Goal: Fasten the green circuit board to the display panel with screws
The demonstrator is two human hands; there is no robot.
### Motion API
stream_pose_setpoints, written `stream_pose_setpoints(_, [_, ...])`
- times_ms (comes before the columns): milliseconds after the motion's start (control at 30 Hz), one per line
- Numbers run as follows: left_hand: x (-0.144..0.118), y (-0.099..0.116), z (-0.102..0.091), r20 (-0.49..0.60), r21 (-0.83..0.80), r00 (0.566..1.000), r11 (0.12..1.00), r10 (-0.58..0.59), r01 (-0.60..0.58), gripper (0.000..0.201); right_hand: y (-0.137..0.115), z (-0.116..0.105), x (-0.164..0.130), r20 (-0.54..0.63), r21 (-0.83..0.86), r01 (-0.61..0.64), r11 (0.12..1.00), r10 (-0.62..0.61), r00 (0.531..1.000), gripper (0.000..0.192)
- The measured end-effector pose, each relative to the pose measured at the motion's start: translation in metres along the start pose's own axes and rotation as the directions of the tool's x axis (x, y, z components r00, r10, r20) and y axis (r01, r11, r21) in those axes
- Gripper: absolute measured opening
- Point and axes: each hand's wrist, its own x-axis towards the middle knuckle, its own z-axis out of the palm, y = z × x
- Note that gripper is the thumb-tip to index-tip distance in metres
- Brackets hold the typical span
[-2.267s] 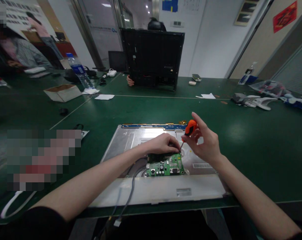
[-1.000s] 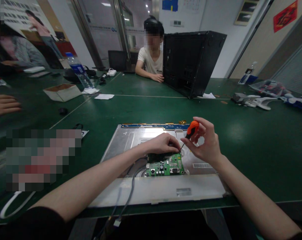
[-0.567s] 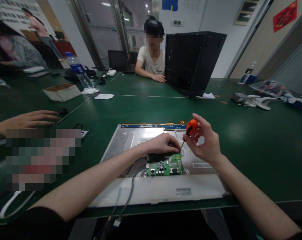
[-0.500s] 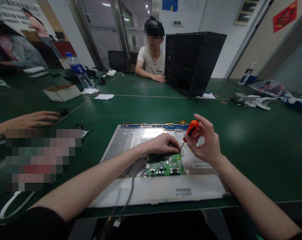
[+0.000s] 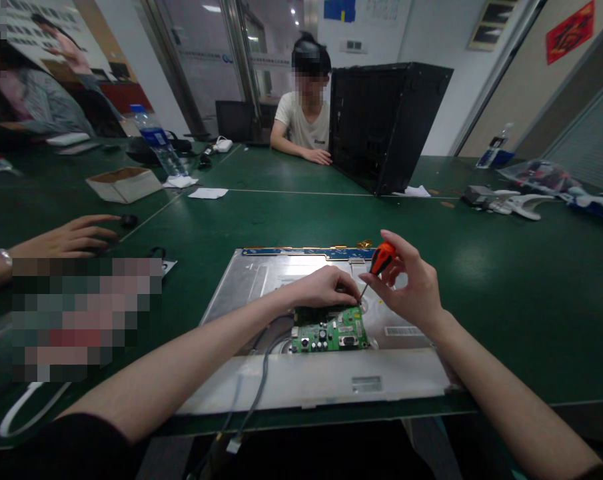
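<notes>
just right of the frame centre, the right hand (image 5: 410, 285), gripping an orange-and-black plastic-handled screwdriver (image 5: 382, 258), has slid its thumb leftward, so turning seems ongoing; the left hand's (image 5: 331, 287) grip i cannot tell.

福 on red poster (image 5: 571, 32), barcode label (image 5: 401, 331) unreadable

One screwdriver (image 5: 382, 257), one green board (image 5: 331, 331), one panel (image 5: 254, 287), apparently two bottles (image 5: 156, 138).
</notes>
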Motion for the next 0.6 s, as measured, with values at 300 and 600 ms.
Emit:
stream_pose_setpoints(300, [0.0004,-0.0001,-0.0006,-0.008,0.011,1.0,1.0,0.007,-0.007,0.008,-0.0018,0.0022,-0.0014,-0.002,0.036,-0.008,0.999,0.008,1.0,0.072])
stream_pose_setpoints(600, [0.0008,-0.0016,0.0002,-0.007,0.005,1.0,1.0,0.006,-0.006,0.009,-0.0038,0.0002,0.0004,0.021,0.044,-0.005,0.999,0.004,1.0,0.066])
